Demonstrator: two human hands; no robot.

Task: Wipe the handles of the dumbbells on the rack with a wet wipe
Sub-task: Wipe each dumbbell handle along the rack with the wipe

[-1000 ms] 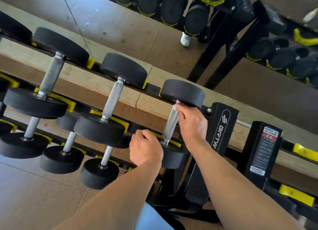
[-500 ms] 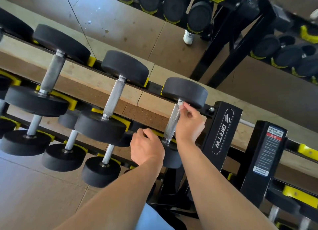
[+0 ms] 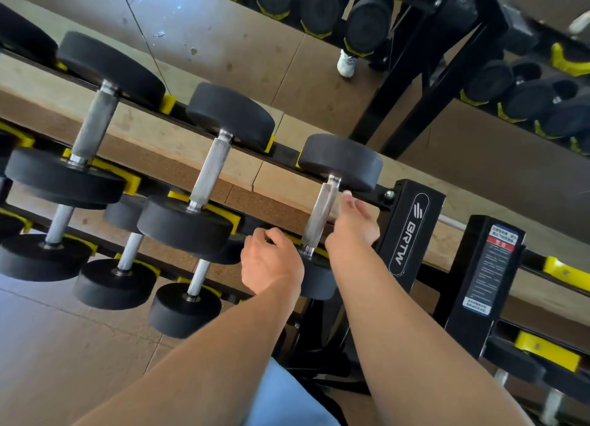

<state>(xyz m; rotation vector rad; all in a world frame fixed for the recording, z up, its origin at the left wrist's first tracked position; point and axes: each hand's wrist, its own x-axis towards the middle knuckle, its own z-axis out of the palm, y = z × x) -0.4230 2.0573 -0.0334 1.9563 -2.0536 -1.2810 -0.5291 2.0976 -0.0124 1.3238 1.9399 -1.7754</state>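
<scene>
While both forearms are reaching in from the near edge, the left hand (image 3: 271,261) is sitting lowest, its fingers curled in a loose fist just beside the near black head of the rightmost dumbbell (image 3: 322,215); whether they are closing on a wipe or on the head's rim cannot be told, since no wipe is showing. A little farther in, the right hand (image 3: 352,226) is lying alongside the knurled steel handle (image 3: 319,216), its fingers relaxed and extended, gripping nothing, its fingertips (image 3: 346,199) pointing at the top of the bar. That dumbbell is resting across the upper tier of the rack (image 3: 410,231), at its right end, with two larger dumbbells to its left. Judging by steel and rubber, it is looking heavy and rigid, so it is best left seated; the knurling is likely giving grip and snagging cloth, so wrapping around mid-bar seems wisest. Beyond, a mirror (image 3: 223,42) is reflecting more weights.
</scene>
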